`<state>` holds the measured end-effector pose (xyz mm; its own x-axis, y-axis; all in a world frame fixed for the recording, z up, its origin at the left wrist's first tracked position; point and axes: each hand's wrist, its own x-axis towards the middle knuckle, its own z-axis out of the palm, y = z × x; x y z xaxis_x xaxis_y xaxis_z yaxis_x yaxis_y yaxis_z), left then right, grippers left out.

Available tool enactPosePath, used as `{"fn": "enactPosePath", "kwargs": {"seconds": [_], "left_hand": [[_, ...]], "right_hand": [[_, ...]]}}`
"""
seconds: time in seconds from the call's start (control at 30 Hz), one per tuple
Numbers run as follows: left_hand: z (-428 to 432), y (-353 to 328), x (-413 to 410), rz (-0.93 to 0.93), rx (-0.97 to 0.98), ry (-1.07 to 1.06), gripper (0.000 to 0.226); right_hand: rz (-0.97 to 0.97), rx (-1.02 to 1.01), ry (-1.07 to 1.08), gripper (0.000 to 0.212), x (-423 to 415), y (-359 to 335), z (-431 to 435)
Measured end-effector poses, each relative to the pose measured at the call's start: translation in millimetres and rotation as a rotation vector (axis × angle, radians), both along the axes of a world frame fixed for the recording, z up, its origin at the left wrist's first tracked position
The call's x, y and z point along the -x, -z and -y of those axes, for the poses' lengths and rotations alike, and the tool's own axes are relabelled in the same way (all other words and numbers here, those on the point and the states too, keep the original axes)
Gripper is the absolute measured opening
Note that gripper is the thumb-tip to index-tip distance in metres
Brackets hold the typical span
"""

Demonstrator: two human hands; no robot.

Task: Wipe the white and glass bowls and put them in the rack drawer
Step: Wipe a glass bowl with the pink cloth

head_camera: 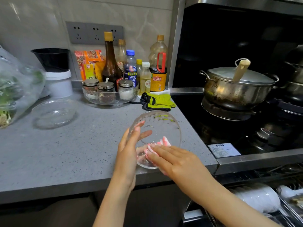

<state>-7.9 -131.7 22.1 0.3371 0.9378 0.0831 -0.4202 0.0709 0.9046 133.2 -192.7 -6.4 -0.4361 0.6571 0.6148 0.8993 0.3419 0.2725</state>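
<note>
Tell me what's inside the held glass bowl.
A pink-and-white cloth, pressed to the inner wall by the right hand. Most of it is hidden under that hand. The left hand holds the bowl from outside.

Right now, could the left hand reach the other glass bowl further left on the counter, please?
Probably: only bare counter lies before the other bowl. But the left hand holds the tilted bowl being wiped, so it must let go first.
</note>
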Motion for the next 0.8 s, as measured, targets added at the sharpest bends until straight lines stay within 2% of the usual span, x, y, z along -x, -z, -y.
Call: {"fn": "enactPosePath", "kwargs": {"seconds": [0.2,0.37,0.43,0.57,0.63,0.8], "left_hand": [[17.8,6.1,-22.3,0.026,0.093,-0.025,0.03],[-5.9,1.6,3.1,-0.108,-0.003,0.061,0.038],[-3.3,0.9,2.6,-0.093,-0.021,0.049,0.044],[13.8,0.2,-13.3,0.061,0.039,-0.034,0.047],[16.5,0.5,-15.4,0.088,0.061,-0.025,0.048],[-2.5,-1.5,3.8,-0.003,0.057,0.058,0.042]], "right_hand": [[-0.255,-0.032,0.035,0.035,28.6,1.7,-8.2],[-0.014,-0.047,0.013,0.03,5.1,10.3,-2.0],[-0.012,-0.058,0.035,0.031,4.7,10.0,-3.1],[-0.27,-0.056,-0.004,0.033,29.2,2.5,-5.1],[-0.311,-0.033,-0.006,0.034,32.4,2.4,-4.7],[-0.049,-0.053,-0.017,0.043,11.6,8.1,-2.1]]}}
